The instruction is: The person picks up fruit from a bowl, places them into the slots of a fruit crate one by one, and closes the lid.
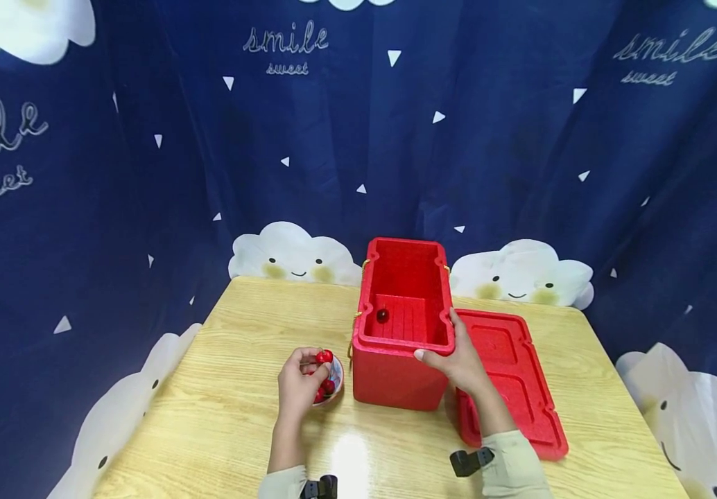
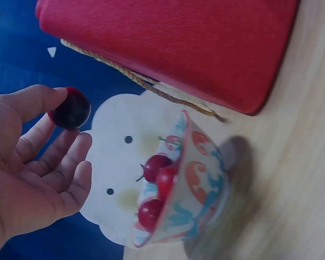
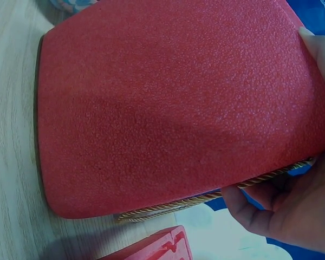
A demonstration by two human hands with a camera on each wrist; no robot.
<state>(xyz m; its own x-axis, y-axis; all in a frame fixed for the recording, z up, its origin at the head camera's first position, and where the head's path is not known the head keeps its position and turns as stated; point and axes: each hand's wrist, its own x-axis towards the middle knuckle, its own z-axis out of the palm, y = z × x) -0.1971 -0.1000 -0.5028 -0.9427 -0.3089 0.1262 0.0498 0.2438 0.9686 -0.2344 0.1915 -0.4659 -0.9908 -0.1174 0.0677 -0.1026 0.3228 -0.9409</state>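
Observation:
My left hand (image 1: 296, 391) pinches a dark red cherry (image 2: 71, 108) between thumb and fingertips, just above a patterned bowl (image 2: 197, 189). Several red cherries (image 2: 150, 214) lie in that bowl, some with green stems. Right of it stands a red foam box (image 1: 396, 378), its top uncovered. One dark cherry (image 1: 383, 316) sits on the box's floor, by the left wall. My right hand (image 1: 464, 364) grips the near right corner of the box, thumb on the near rim and fingers along the right side, where the right wrist view shows a gold cord (image 3: 206, 199).
A red lid (image 1: 505, 381) lies flat on the wooden table (image 1: 258, 319), right of the box. Another gold cord (image 2: 135, 78) hangs on the box's left side. Behind the table is a dark blue curtain (image 1: 333, 118) with clouds and triangles.

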